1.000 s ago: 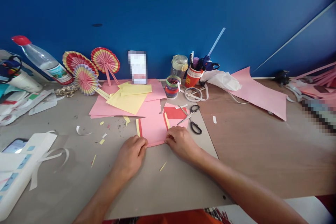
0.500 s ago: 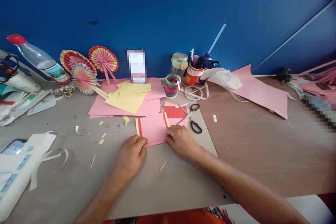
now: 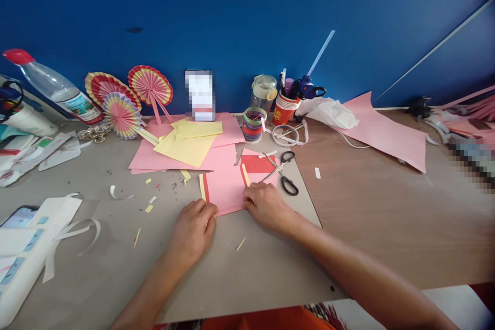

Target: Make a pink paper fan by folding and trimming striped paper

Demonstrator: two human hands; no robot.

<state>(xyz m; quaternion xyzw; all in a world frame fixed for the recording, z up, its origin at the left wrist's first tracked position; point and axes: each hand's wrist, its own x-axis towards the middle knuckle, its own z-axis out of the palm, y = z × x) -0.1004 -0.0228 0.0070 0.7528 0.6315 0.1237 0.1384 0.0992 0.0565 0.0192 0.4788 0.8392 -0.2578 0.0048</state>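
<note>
A pink sheet of paper (image 3: 226,190) with red and yellow strips along its two sides lies flat on the desk before me. My left hand (image 3: 198,219) grips its near left corner with curled fingers. At the near right corner my right hand (image 3: 263,203) pinches the same sheet, thumb and fingers pressed together. Both thumbs' grip is partly hidden from above. Just beyond my right hand, black-handled scissors (image 3: 289,184) lie partly spread over a red piece of paper (image 3: 257,164). Yellow sheets (image 3: 187,150) rest on larger pink sheets (image 3: 145,157) behind.
Folded paper fans (image 3: 150,86) lean at the back left, near a bottle (image 3: 62,90). A phone (image 3: 200,95) stands against the blue wall. A red paper cup (image 3: 284,109) holds tools beside a clear jar (image 3: 263,94). Paper scraps (image 3: 149,209) dot the desk's left.
Both hands keep hold of the pink sheet's near edge in practically the same place. The view has shifted very slightly; nothing else has visibly moved.
</note>
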